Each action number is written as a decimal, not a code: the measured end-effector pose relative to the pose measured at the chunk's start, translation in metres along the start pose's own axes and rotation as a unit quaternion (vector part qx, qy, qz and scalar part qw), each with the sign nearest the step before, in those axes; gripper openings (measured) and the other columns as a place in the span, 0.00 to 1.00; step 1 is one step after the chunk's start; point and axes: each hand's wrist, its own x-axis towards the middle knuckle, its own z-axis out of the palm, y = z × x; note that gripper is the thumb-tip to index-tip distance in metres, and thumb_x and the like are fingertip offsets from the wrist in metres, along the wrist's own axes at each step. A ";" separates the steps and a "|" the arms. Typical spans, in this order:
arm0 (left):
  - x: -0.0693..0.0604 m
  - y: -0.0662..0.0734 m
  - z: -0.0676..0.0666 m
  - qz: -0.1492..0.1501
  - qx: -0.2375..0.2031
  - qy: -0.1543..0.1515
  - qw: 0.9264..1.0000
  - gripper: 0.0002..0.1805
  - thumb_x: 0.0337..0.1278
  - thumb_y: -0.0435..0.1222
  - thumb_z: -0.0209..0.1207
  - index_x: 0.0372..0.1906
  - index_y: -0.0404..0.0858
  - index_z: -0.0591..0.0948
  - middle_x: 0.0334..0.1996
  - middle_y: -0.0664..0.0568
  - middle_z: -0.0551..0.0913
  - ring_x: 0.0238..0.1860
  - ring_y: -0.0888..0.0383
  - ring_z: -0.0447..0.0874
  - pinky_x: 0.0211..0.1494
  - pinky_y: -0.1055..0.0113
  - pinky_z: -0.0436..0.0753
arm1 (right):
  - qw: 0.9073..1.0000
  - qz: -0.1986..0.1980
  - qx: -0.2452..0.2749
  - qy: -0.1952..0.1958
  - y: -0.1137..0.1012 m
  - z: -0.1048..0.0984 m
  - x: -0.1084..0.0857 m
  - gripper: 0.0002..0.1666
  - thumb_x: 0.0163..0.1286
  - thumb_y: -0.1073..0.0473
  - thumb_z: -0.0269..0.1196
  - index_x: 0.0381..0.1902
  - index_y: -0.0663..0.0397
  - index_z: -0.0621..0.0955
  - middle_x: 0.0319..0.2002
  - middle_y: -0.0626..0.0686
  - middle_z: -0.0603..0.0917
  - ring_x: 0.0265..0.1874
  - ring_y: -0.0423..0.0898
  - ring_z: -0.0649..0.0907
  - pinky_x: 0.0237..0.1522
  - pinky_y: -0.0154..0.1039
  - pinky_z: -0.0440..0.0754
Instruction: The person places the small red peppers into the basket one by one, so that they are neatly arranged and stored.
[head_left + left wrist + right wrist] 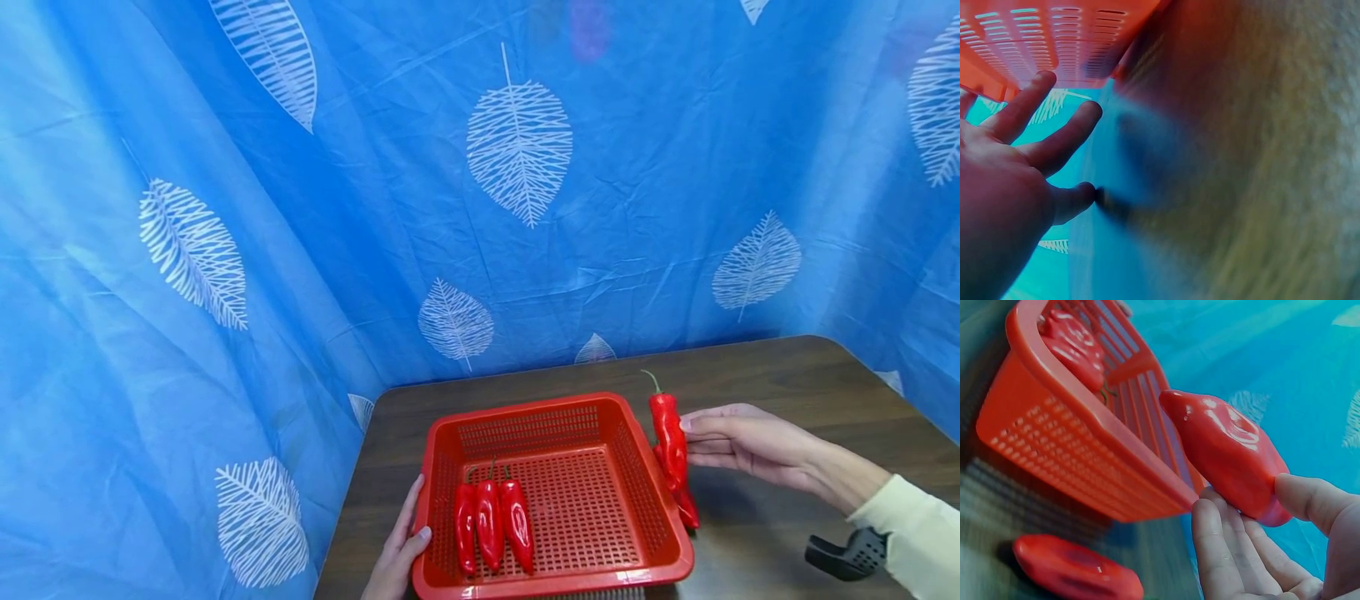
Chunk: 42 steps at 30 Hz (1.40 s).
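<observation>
My right hand (750,446) pinches a red chili pepper (669,437) between thumb and fingers, just outside the right rim of a red plastic basket (585,579). In the right wrist view, that pepper is raised near the rim, its pointed tip towards the basket. Another red pepper (1079,569) lies on the table below, beside the basket wall. Three red peppers (491,525) lie side by side at the left inside the basket, stems away from me. My left hand (397,546) rests against the basket's left side, its fingers (1060,140) fairly straight and spread along the outer wall.
The basket stands on a dark wooden table (757,375). A blue curtain (360,208) with white leaf prints hangs behind the table and at its sides. A black strap piece (847,554) sticks out at the right wrist by the pale sleeve (915,533).
</observation>
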 end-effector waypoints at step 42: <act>0.003 0.002 0.004 0.007 0.005 0.006 1.000 0.44 0.90 0.45 0.45 0.91 0.53 0.31 0.89 0.30 0.33 0.84 0.32 0.59 0.74 0.45 0.82 | 0.992 0.049 -0.108 0.041 0.022 0.132 0.130 0.23 0.76 0.59 0.71 0.61 0.70 0.85 0.49 0.58 0.94 0.49 0.52 0.93 0.57 0.51 0.92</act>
